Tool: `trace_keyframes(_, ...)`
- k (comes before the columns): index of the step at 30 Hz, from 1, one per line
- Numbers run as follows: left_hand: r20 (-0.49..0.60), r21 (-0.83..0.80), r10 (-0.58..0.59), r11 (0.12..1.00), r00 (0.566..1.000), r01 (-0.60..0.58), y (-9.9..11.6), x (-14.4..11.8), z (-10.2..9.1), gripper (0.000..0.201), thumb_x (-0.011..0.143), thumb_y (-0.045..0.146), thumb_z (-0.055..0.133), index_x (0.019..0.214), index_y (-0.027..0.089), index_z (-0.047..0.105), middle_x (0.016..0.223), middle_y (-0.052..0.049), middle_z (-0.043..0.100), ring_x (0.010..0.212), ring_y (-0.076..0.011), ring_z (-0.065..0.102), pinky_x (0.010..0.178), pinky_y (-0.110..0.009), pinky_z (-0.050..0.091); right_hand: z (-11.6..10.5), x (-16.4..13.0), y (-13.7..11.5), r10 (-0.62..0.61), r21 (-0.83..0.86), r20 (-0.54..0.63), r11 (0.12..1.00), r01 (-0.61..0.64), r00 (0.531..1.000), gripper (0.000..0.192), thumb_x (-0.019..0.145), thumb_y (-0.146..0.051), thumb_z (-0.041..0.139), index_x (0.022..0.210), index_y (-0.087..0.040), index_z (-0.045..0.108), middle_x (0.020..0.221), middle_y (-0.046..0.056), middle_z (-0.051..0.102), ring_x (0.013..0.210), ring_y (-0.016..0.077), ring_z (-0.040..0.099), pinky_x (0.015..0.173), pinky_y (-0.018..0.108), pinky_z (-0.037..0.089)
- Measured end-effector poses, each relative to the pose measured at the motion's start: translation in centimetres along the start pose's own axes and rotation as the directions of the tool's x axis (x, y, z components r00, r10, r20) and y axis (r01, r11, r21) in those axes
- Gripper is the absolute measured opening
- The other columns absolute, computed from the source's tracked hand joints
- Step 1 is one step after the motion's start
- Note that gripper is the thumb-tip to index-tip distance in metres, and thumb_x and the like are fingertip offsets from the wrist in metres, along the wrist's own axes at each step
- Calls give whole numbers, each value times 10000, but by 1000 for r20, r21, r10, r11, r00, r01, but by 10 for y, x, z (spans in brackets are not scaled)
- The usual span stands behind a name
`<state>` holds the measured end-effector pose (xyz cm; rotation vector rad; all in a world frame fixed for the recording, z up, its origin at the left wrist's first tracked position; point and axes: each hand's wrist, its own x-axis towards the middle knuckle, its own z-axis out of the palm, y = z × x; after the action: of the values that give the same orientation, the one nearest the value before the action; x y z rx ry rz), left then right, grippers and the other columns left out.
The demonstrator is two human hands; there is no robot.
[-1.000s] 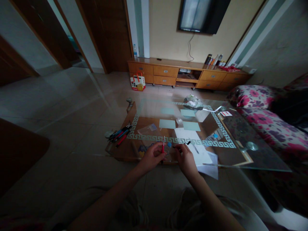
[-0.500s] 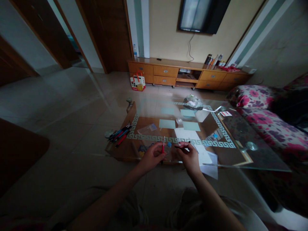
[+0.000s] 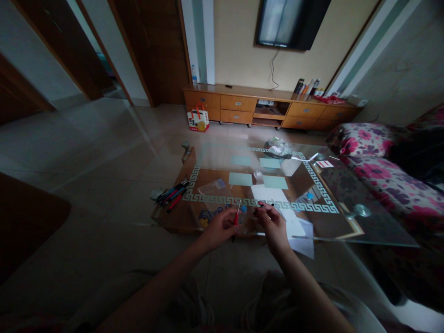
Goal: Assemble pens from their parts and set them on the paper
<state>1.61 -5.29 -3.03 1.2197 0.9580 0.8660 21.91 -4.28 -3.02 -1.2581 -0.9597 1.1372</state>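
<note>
At the near edge of the glass table (image 3: 347, 226), my left hand (image 3: 217, 229) pinches a red pen (image 3: 237, 213) upright, while my right hand (image 3: 274, 226) pinches a thin black piece (image 3: 264, 206), perhaps its cap. Both grips look light, so either could slip onto the white papers (image 3: 277, 203) beyond.

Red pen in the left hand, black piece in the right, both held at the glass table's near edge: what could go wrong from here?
1. The black piece is pinched only by the right hand fingertips; it might slip onto the floor.
2. White papers overhang the glass table edge beside that hand; a brush could knock them off.
3. The red pen in the left hand looks uncapped; it may mark skin.
</note>
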Motion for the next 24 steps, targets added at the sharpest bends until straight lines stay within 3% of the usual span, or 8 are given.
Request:
trace_keyframes(8, 214, 62, -82, 996, 973, 70, -10, -6, 2, 457, 805, 365, 725, 1201, 207, 558, 862, -19, 651, 691, -162, 682, 625, -267, 524, -2, 0, -6, -34, 71, -77, 997, 40, 996, 475, 757, -428, 776, 1151, -193, 650, 891, 54, 737, 783, 192, 679, 672, 301, 517)
trace_keyframes(24, 240, 103, -94, 992, 966, 71, -9, -7, 3, 441, 810, 353, 710, 1201, 210, 564, 874, -26, 664, 683, -159, 680, 578, -233, 489, 3, -3, -11, -112, 6, -7, 994, 112, 994, 406, 788, -418, 751, 1114, -198, 651, 780, 15, 700, 688, 158, 622, 657, 303, 497)
